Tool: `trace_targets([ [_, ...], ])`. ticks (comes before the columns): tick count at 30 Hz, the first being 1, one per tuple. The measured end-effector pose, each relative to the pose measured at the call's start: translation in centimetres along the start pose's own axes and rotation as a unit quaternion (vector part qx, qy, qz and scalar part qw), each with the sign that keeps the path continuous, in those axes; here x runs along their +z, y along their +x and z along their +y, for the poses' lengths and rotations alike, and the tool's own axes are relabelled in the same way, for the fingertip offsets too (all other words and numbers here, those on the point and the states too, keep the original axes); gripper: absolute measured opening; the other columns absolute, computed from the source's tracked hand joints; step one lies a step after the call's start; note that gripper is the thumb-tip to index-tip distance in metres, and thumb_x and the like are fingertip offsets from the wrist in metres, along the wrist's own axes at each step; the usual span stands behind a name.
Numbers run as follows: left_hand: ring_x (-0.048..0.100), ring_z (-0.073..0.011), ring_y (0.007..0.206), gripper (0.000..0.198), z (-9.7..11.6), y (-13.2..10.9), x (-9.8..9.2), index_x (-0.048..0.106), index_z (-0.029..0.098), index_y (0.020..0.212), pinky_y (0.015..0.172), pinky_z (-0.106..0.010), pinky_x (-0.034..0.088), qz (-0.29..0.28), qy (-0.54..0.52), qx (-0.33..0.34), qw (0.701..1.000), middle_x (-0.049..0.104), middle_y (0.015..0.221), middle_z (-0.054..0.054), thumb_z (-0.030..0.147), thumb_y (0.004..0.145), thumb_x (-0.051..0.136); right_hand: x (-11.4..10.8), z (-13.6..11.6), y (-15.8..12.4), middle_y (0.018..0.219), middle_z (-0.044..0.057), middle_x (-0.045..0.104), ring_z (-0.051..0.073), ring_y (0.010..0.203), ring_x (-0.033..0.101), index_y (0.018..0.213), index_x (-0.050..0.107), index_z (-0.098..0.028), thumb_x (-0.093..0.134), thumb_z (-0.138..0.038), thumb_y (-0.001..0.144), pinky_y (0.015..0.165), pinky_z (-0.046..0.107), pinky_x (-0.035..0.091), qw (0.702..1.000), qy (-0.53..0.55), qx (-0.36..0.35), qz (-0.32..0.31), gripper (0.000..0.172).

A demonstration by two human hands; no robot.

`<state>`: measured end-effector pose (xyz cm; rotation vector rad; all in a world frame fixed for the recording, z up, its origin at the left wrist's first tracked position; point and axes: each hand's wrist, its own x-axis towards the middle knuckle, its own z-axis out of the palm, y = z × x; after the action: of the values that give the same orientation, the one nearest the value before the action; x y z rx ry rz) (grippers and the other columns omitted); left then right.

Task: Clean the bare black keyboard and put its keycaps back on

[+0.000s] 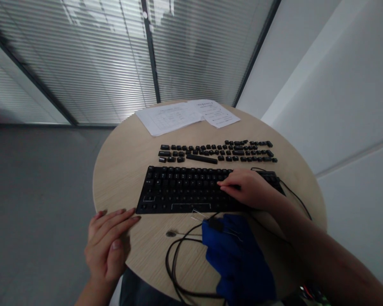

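Observation:
A black keyboard point(187, 189) lies across the table, its upper rows still capped and its lower rows bare of keycaps. Over its right half is my right hand point(249, 187), thumb and forefinger pinched together at the keys; whatever is between the tips is too small to tell. My left hand point(107, 242) rests at the table's left edge with fingers stretched out, the tips touching the keyboard's lower left corner. Behind the keyboard, loose black keycaps point(210, 148) sit in rows, with the long spacebar cap point(201, 159) among them.
A wire keycap puller point(198, 214) lies near a blue cloth point(239, 259) at the front. Left of the cloth are a small round-headed brush point(171, 233) and a looped black cable point(167, 255). Printed papers point(172, 118) lie at the back of the round wooden table point(115, 170).

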<state>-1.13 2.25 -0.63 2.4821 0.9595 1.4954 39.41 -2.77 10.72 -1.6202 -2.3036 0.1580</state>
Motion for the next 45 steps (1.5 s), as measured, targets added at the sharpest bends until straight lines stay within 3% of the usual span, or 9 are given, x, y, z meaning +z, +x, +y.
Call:
trace_targets([
  [6,0.065,-0.0303,0.115,0.042,-0.1,0.1,0.1,0.075,0.024,0.111,0.118,-0.059,0.033,0.006,-0.002,-0.005,1.000,0.076,0.116,-0.011,0.034,0.101,0.035,-0.3,-0.2,0.2,0.106,0.002,0.082,0.025,0.097,0.076,0.106,0.083,-0.025,0.064,-0.029,0.097,0.083,0.036,0.054,0.998,0.003,0.046,-0.037,0.021],
  [12,0.066,-0.0292,0.112,0.042,-0.1,0.3,0.2,0.074,0.024,0.110,0.117,-0.057,0.035,0.014,-0.006,0.004,1.000,0.077,0.114,-0.011,0.034,0.102,0.034,0.3,-0.2,0.0,0.097,0.004,0.083,0.023,0.088,0.078,0.097,0.084,-0.026,0.062,-0.034,0.099,0.075,0.031,0.053,0.998,-0.032,0.048,-0.038,0.023],
  [17,0.067,-0.0288,0.112,0.042,-0.5,0.1,0.2,0.075,0.023,0.110,0.117,-0.056,0.036,0.014,0.005,0.009,1.000,0.078,0.113,-0.011,0.034,0.102,0.036,1.1,1.1,-0.2,0.103,0.003,0.083,0.022,0.094,0.078,0.103,0.083,-0.025,0.062,-0.030,0.098,0.082,0.032,0.057,0.998,0.027,0.001,0.053,0.022],
  [23,0.068,-0.0284,0.112,0.038,-1.0,0.0,0.0,0.075,0.024,0.112,0.117,-0.054,0.036,0.003,0.000,0.015,1.000,0.078,0.114,-0.011,0.032,0.099,0.040,0.1,2.8,-0.5,0.098,0.006,0.082,0.022,0.087,0.078,0.100,0.082,-0.024,0.058,-0.034,0.099,0.080,0.035,0.060,0.968,0.017,0.059,0.242,0.025],
  [29,0.067,-0.0281,0.113,0.038,-1.6,-0.4,-0.2,0.075,0.025,0.115,0.118,-0.051,0.035,-0.007,0.008,0.028,1.000,0.078,0.117,-0.010,0.032,0.098,0.041,-0.8,3.6,-0.5,0.097,0.010,0.081,0.023,0.082,0.075,0.102,0.080,-0.020,0.055,-0.033,0.100,0.079,0.037,0.060,0.954,-0.026,0.097,0.284,0.028],
  [33,0.066,-0.0287,0.115,0.038,-1.4,-0.6,0.1,0.074,0.026,0.116,0.118,-0.052,0.034,0.004,-0.004,0.011,1.000,0.077,0.119,-0.010,0.033,0.099,0.041,-2.6,4.9,1.1,0.097,0.009,0.080,0.023,0.089,0.073,0.103,0.081,-0.021,0.060,-0.030,0.098,0.085,0.039,0.057,0.967,-0.059,0.118,0.220,0.023],
  [38,0.066,-0.0291,0.113,0.041,-1.0,-0.6,0.6,0.075,0.027,0.115,0.117,-0.054,0.035,0.037,-0.021,0.004,0.999,0.078,0.115,-0.010,0.036,0.100,0.038,-4.6,8.7,6.2,0.107,0.009,0.079,0.024,0.103,0.071,0.105,0.082,-0.020,0.065,-0.024,0.094,0.097,0.039,0.054,0.975,-0.093,0.177,0.097,0.020],
  [42,0.066,-0.0294,0.112,0.041,-1.1,-0.8,0.6,0.075,0.028,0.114,0.117,-0.055,0.034,0.035,-0.021,-0.005,0.999,0.078,0.114,-0.009,0.037,0.101,0.038,-4.6,11.5,10.3,0.110,0.011,0.078,0.024,0.103,0.071,0.107,0.080,-0.017,0.069,-0.022,0.094,0.098,0.038,0.054,0.966,-0.108,0.235,0.005,0.018],
  [45,0.066,-0.0291,0.114,0.041,-1.1,-1.0,0.5,0.074,0.028,0.117,0.117,-0.055,0.034,0.032,-0.018,-0.007,0.999,0.078,0.115,-0.009,0.036,0.101,0.037,-4.1,12.4,12.1,0.117,0.011,0.074,0.024,0.106,0.069,0.115,0.074,-0.017,0.069,-0.031,0.098,0.098,0.043,0.056,0.960,-0.114,0.251,-0.057,0.023],
])
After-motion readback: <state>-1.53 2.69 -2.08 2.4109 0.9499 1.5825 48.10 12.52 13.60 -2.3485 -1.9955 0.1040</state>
